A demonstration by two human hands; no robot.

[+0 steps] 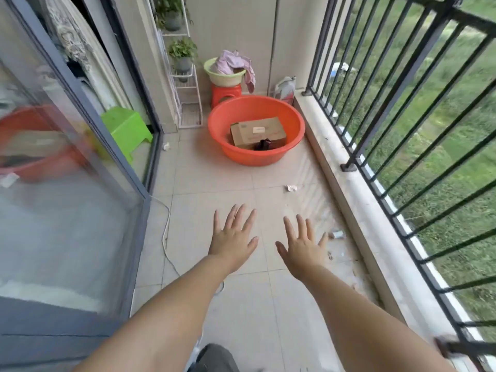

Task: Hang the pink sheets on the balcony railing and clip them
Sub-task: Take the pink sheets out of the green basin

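The pink sheets (234, 65) lie bunched in a pale green basin (224, 77) on a red stool (226, 93) at the far end of the balcony, one corner hanging over the rim. The dark metal balcony railing (402, 84) runs along the right side. My left hand (233, 238) and my right hand (304, 245) are stretched out in front of me over the tiled floor, palms down, fingers spread, holding nothing. Both are well short of the sheets. I see no clips that I can identify.
A large orange basin (256, 130) holding a cardboard box (258, 132) and a small dark object sits on the floor before the stool. A white plant rack (185, 76), a green stool (128, 127), a jug (285, 89), a glass sliding door (67, 183), a white cable and paper scraps are also here.
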